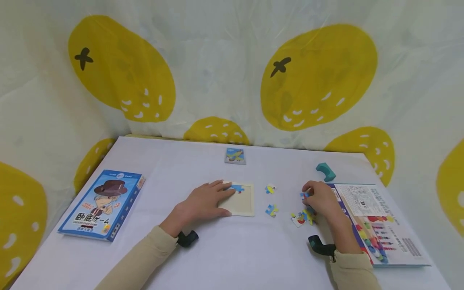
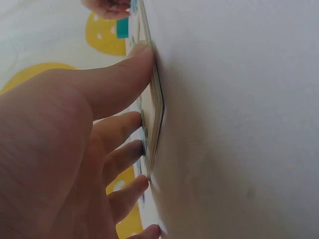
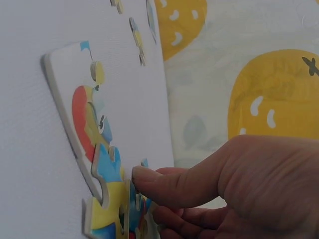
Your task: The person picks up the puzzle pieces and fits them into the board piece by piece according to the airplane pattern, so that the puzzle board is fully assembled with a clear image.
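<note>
My left hand (image 1: 206,201) rests on a pale wooden puzzle tray (image 1: 246,206), its fingers over the left side and its thumb on the near edge. A blue puzzle piece with a red spot (image 1: 238,188) lies in the tray's upper part, partly covered by the fingers. Between thumb and fingers, my right hand (image 1: 322,200) pinches a small blue and red puzzle piece (image 1: 303,196). Below that hand sits an overlapping pile of puzzle pieces (image 1: 299,219), partly hidden by it. Two single pieces, one yellow and white (image 1: 270,189), one blue and yellow (image 1: 271,210), lie right of the tray.
A small picture card (image 1: 235,156) lies behind the tray. At the left is a blue game box (image 1: 103,205); at the right, a large flat printed box (image 1: 384,225) with a teal curved block (image 1: 326,172) behind it. A patterned cloth (image 1: 217,80) hangs behind the table.
</note>
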{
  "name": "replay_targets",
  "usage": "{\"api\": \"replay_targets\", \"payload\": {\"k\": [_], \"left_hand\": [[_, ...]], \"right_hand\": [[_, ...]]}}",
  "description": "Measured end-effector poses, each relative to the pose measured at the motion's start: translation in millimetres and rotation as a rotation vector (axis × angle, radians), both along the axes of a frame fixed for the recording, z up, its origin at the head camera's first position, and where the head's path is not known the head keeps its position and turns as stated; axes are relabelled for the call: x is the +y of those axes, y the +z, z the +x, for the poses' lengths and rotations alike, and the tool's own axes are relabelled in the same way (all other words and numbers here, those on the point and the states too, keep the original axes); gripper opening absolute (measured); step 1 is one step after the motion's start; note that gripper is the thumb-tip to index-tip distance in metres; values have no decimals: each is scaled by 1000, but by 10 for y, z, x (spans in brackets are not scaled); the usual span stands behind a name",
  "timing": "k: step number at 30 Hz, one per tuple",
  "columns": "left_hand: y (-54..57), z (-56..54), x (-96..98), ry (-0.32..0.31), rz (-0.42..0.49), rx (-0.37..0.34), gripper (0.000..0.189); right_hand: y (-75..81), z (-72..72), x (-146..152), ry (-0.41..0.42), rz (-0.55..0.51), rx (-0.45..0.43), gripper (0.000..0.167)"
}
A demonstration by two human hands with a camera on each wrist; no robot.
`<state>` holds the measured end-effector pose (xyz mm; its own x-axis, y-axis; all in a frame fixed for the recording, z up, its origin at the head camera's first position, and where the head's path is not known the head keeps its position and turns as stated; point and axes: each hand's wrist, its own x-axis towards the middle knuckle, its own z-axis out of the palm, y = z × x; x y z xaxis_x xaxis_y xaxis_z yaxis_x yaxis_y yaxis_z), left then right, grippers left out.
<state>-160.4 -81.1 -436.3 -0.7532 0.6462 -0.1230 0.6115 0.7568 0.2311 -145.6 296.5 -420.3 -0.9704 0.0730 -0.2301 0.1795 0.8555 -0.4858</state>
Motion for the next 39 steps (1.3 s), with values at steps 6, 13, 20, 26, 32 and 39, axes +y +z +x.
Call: {"api": "replay_targets", "payload": {"k": [6,13,20,26,32,39], "left_hand": [[-2,3,-31,-9,20,1,72],[-3,0,-4,-13,17,14,72],[0,-11,14,-10,24,3,73],[-25,-5,4,10,4,-9,73],[-18,10,4,10,19,-22,73],[-7,13,10,8,18,-19,72]], "right_hand": [[-52,-17,-5,-6,-29,-10,33],[-9,-47,26,0,-16,-21,37],[4,-63,40,-43,-28,-45,36],[-16,-60,6,-31,-12,-34,33],[-6,-64,-15,-31,9,-33,31],[-1,-56,16,-20,-22,-52,36]]}}
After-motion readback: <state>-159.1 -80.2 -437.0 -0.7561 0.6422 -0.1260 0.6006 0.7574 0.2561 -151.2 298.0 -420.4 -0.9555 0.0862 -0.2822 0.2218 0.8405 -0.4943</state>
